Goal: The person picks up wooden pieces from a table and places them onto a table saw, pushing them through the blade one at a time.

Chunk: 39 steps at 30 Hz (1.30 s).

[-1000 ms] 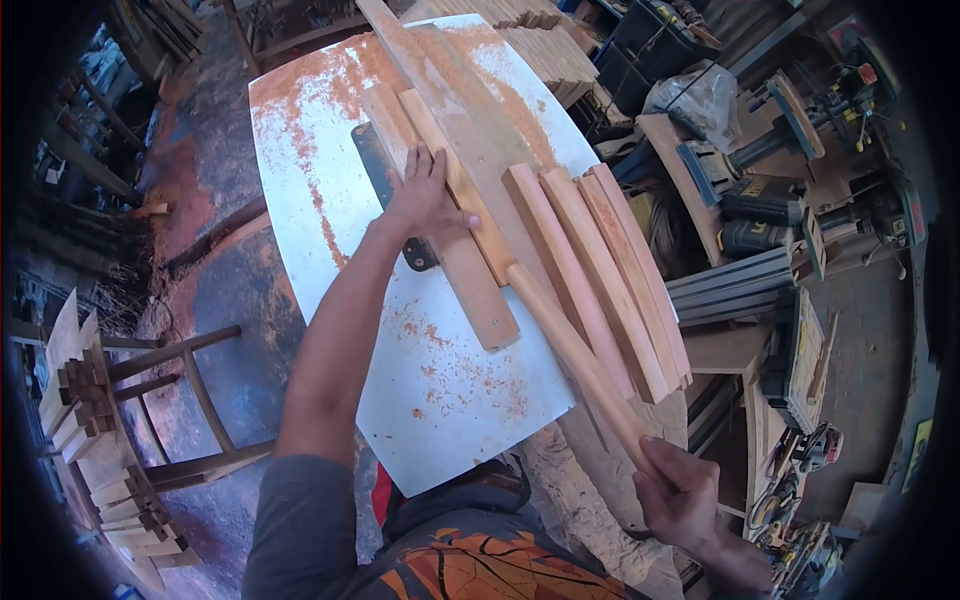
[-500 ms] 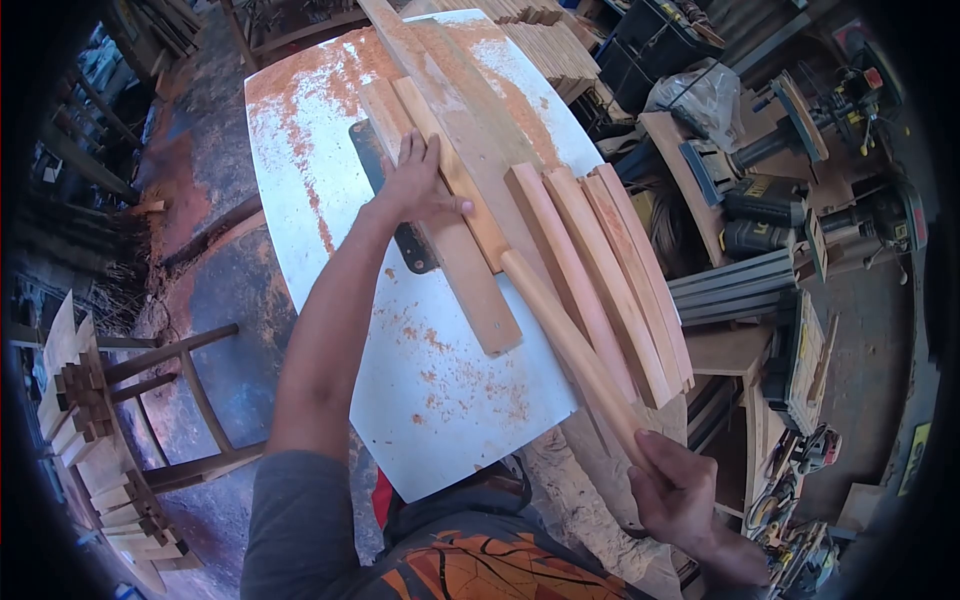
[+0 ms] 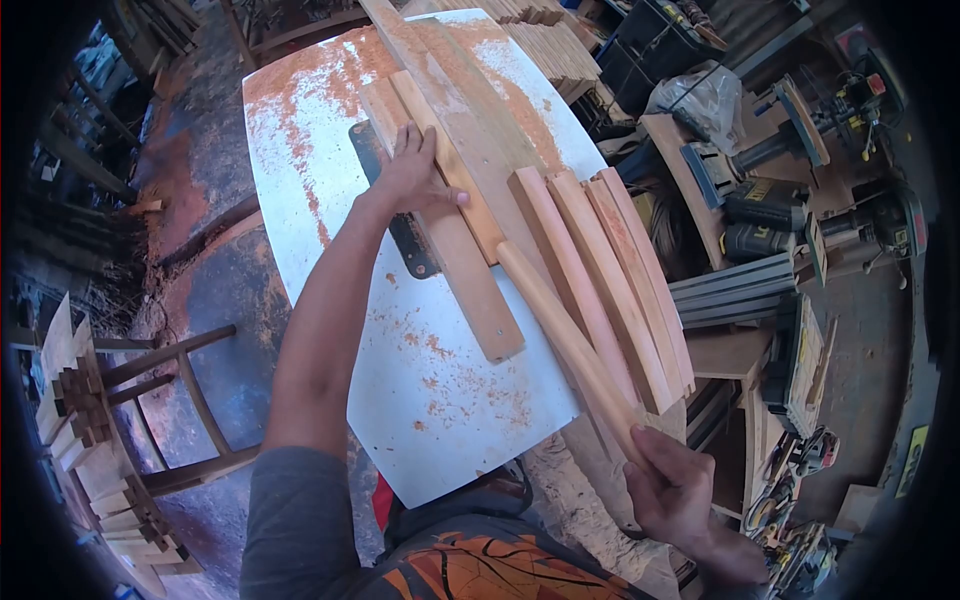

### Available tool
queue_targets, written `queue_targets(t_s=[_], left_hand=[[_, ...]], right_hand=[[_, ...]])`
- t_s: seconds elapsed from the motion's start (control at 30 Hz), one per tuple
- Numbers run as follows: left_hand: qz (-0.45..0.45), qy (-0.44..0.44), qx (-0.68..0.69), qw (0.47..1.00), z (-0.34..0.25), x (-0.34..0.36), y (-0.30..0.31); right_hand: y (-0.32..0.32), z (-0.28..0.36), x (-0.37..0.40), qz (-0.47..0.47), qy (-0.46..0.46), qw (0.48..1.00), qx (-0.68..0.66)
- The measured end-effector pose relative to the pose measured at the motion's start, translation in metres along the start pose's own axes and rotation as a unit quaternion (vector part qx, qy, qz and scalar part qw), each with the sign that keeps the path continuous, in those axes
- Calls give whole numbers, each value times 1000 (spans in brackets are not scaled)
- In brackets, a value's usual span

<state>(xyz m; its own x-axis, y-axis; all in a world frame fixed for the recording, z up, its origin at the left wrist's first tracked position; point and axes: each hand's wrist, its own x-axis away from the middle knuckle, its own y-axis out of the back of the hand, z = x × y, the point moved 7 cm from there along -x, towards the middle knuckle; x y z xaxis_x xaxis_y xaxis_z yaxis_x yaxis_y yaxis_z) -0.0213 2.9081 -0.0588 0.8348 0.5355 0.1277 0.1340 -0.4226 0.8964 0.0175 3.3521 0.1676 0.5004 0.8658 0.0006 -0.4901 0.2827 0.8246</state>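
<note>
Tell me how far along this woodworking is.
Sawdust on the white table suggests some cutting is done. In hand: the left hand rests over a narrow strip; the right hand grips a rod meeting its end. Remaining, probably: that strip; whether the curved pieces alongside are finished or waiting, I cannot tell.

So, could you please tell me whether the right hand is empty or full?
Full: the right hand grips the near end of a long wooden piece, with fingers curled around it.

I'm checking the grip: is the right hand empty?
No, the right hand is closed around the near end of a long wooden piece.
</note>
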Motion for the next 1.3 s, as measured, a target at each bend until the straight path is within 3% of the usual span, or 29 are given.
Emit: queue_targets(t_s=[1.3], left_hand=[[-34,4,-10,999,33,-39,21]], right_hand=[[-14,11,-43,5,26,1000,2]])
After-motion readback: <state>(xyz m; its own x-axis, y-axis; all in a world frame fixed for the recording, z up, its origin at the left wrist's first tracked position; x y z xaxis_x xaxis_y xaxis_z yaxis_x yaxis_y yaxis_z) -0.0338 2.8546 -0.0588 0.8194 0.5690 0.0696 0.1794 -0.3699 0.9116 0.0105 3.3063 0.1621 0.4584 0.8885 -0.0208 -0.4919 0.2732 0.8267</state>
